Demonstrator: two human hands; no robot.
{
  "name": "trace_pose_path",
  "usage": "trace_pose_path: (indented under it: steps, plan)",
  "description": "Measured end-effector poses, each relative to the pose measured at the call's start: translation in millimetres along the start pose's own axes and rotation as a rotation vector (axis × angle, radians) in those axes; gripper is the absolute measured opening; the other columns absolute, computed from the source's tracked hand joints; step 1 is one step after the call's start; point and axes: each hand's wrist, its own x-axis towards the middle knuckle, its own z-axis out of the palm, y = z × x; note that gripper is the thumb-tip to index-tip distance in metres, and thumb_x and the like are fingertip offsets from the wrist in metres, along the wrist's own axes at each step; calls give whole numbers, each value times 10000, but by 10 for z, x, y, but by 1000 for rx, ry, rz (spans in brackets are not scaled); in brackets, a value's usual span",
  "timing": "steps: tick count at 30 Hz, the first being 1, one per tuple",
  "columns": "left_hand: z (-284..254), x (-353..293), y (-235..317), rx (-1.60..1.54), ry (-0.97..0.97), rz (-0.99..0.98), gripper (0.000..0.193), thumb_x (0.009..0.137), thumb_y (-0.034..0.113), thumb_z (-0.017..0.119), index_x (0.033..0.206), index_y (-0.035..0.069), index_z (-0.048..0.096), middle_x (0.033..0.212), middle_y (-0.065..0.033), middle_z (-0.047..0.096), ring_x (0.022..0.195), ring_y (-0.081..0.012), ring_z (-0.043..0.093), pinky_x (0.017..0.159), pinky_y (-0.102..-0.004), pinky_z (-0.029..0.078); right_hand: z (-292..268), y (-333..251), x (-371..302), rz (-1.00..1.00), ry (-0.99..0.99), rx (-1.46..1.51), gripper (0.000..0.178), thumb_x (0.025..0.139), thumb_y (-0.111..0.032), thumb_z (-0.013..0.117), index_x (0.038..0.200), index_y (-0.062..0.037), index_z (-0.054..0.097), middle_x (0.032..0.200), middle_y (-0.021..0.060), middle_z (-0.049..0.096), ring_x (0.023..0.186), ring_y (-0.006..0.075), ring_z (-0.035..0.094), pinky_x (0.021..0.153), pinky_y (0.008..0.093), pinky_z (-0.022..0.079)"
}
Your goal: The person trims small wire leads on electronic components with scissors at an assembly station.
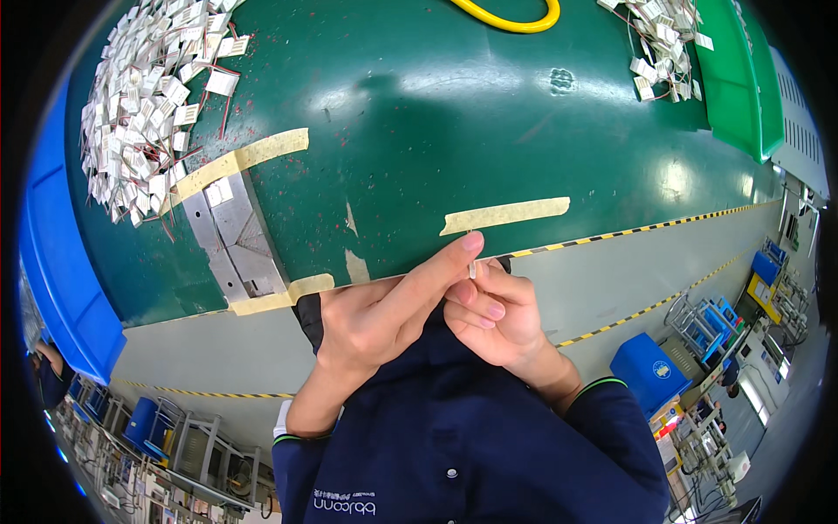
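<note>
Both of my hands meet in front of my body at the near edge of the green table. Between the thumb and finger of my right hand (497,310) is a small white piece (472,270); its exact kind is too small to tell. My left hand (375,319) reaches across with its index finger stretched to the top of that piece. The left fingers press together there, and what they pinch, if anything, is hidden behind the fingertip. Just beyond the fingertips, a strip of cream tape (506,215) is stuck to the table (419,157).
A flat metal fixture (234,236) is taped down at left. Behind it lies a heap of white tabs with thin wires (144,105); a smaller heap (663,44) is at far right by a green bin (738,79). A blue bin (65,253) borders the left edge. A yellow loop (515,22) lies at the back.
</note>
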Motion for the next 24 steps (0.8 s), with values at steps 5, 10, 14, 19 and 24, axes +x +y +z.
trace_pose_path:
  steps: [5,10,14,19,24]
  plan:
    - [12,15,73,6,0,-111,376,758,18,715,1130,57,673,702,-27,678,609,-119,631,647,-238,493,13,-18,0,-10,19,-43,152,967,-114,464,964,8,555,797,83,593,504,32,421,497,186,366]
    - [-65,-225,293,-477,146,-507,332,760,-31,720,1076,-49,617,683,-44,654,566,-83,604,580,-205,487,116,58,-87,-169,112,-394,116,954,-95,503,950,7,558,807,92,610,532,51,443,491,194,357]
    - [-151,-264,279,-681,101,-477,196,766,-52,704,947,-60,628,893,-121,648,780,-143,634,697,-241,514,254,218,-126,-471,34,-827,59,921,-5,545,952,30,580,791,96,620,558,72,501,486,203,381]
    - [-285,-275,344,-882,206,-605,132,794,-71,671,919,-75,626,922,-136,635,831,-162,625,715,-260,514,441,405,-35,-592,17,-949,33,898,30,567,922,47,581,787,105,617,569,76,522,501,203,412]
    - [-451,-284,313,-1024,308,-657,54,803,-94,647,844,-75,618,918,-154,630,819,-181,622,737,-272,508,622,498,73,-646,-2,-1120,23,881,36,590,874,56,599,775,115,630,587,96,557,528,212,447]
